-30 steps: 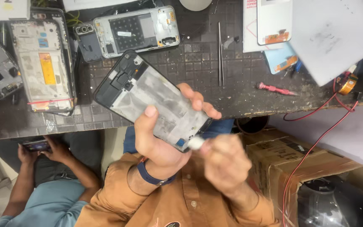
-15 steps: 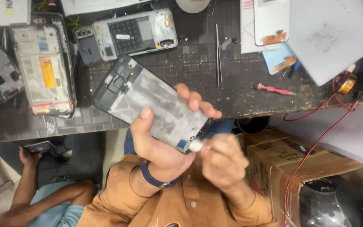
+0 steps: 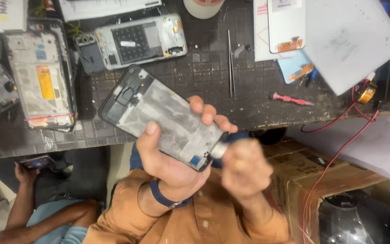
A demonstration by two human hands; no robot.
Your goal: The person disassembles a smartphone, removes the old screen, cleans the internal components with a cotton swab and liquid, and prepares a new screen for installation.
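The left hand (image 3: 172, 167) gripped a black-framed grey phone frame (image 3: 163, 115) (fingers wrapped around it); the blurry right hand (image 3: 244, 167) pinched a small white thing (image 3: 219, 150).

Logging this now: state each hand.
Left hand: closed, holding phone frame.
Right hand: closed on small pale tool, blurred.

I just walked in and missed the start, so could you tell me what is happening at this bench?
A person holds a bare phone frame in the left hand, tilted over the edge of the dark work mat. The right hand, blurred, presses a small pale object against the frame's lower corner. Tweezers, a pink screwdriver and other opened phones lie on the mat.
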